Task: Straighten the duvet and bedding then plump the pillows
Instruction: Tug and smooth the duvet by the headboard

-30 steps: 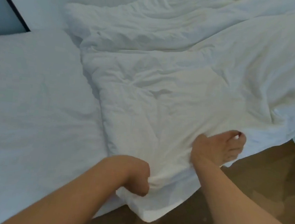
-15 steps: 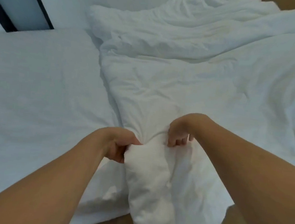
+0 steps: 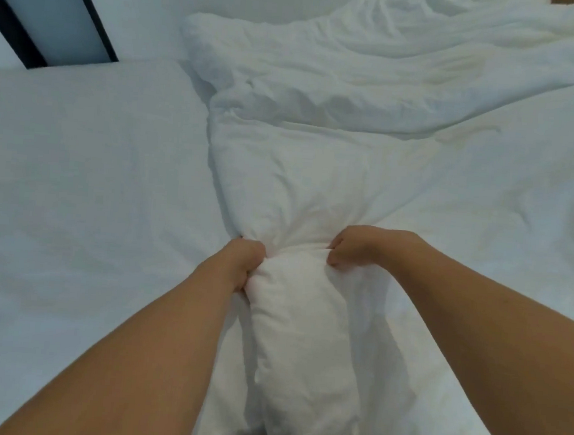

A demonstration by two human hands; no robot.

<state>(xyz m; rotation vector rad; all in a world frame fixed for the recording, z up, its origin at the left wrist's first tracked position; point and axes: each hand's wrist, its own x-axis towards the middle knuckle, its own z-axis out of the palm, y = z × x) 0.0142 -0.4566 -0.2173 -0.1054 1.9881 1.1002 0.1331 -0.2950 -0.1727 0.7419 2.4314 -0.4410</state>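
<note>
Hands have closed in on each other since a second ago: then our right hand lay spread on the duvet edge out by the floor, and our left gripped the hem lower down; now both sit side by side on one gathered bunch of cloth, and that bunch has been drawn up into a thick roll between our forearms. Half a second back the grip looked much the same, only the hands were a touch closer together.

Our left hand (image 3: 242, 260) is curled tight around the left side of the bunched duvet (image 3: 299, 218), fingers buried in the fabric. Our right hand (image 3: 353, 246) pinches the right side of the same fold, fingertips (image 3: 333, 260) tucked under and pressing into the cloth. Neither hand is spread at all.

The duvet lies rumpled across the right and far part of the bed, its near edge hanging down between our arms. The flat white sheet (image 3: 82, 184) shows bare to the left of it. We can read no writing or labels anywhere on the bedding.
</note>
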